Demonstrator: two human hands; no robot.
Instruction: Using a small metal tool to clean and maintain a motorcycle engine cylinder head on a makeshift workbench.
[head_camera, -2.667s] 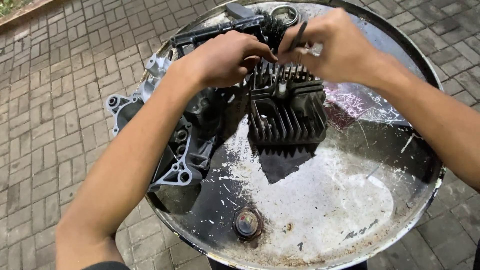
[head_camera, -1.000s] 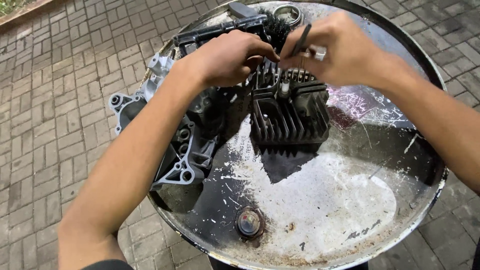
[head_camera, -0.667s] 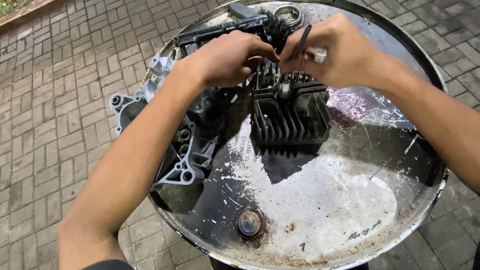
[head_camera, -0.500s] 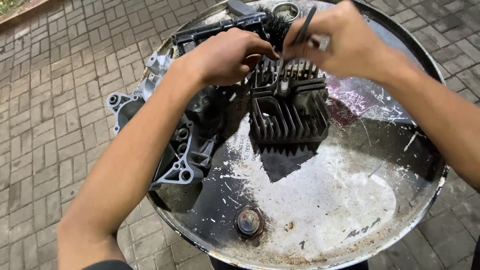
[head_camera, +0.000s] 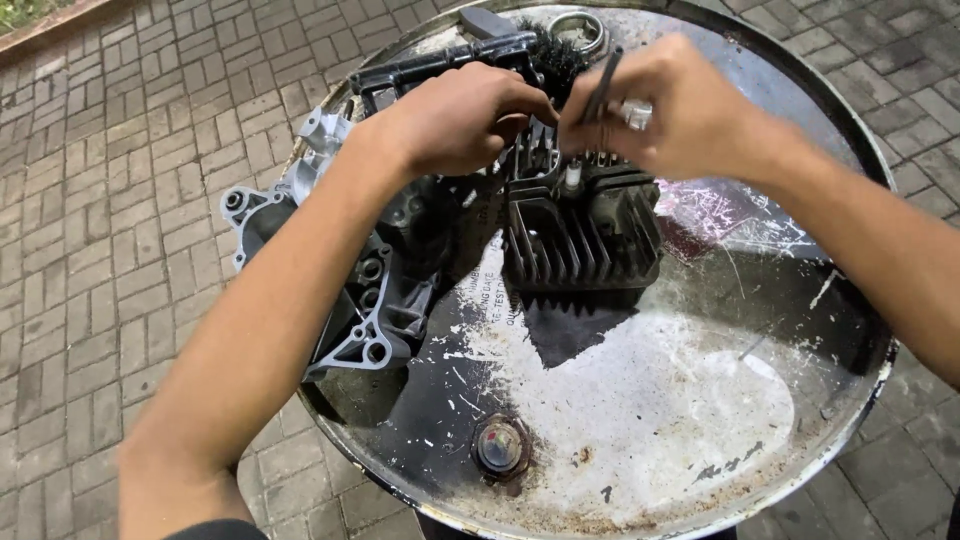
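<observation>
A black finned cylinder head (head_camera: 585, 235) stands on the top of a metal drum (head_camera: 680, 440), with a spark plug (head_camera: 573, 178) sticking up from it. My left hand (head_camera: 455, 120) is closed over the head's upper left edge. My right hand (head_camera: 680, 105) hovers just above the plug, fingers pinched around a thin dark tool (head_camera: 603, 85) and a small shiny metal piece (head_camera: 637, 113).
A grey aluminium engine casing (head_camera: 345, 270) lies at the drum's left rim, partly overhanging it. A black wire brush (head_camera: 460, 60) and a metal ring (head_camera: 575, 25) lie at the far edge. A rusty bung cap (head_camera: 498, 446) sits near the front. Brick paving (head_camera: 110, 200) surrounds the drum.
My right hand has lifted slightly with the thin tool and now sits higher above the spark plug. My left hand has stayed on the cylinder head.
</observation>
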